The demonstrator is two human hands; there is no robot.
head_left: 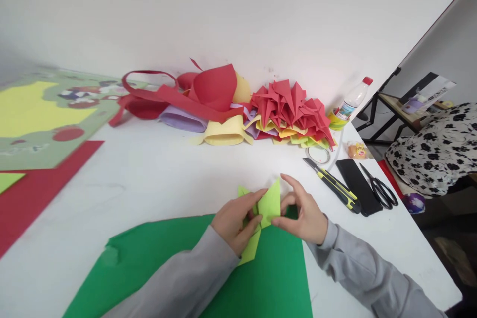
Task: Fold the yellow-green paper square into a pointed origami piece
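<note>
A folded light-green paper point(269, 203) with pointed corners is held up over a dark green sheet point(167, 238). My left hand point(238, 218) pinches it between thumb and fingers from the left, hiding part of its middle. On the other side, my right hand point(303, 213) has its thumb at the paper's lower right edge and its index finger by the upper tip. Another flap of the same light-green colour hangs below my left hand.
Along the wall lie red folded paper points point(286, 104) and curled paper pieces point(212, 89). To the right are a tape roll point(318, 154), utility knife point(333, 186), black case point(357, 186), scissors point(382, 191) and bottle point(350, 102). A person in a patterned garment point(439, 149) is beyond the table.
</note>
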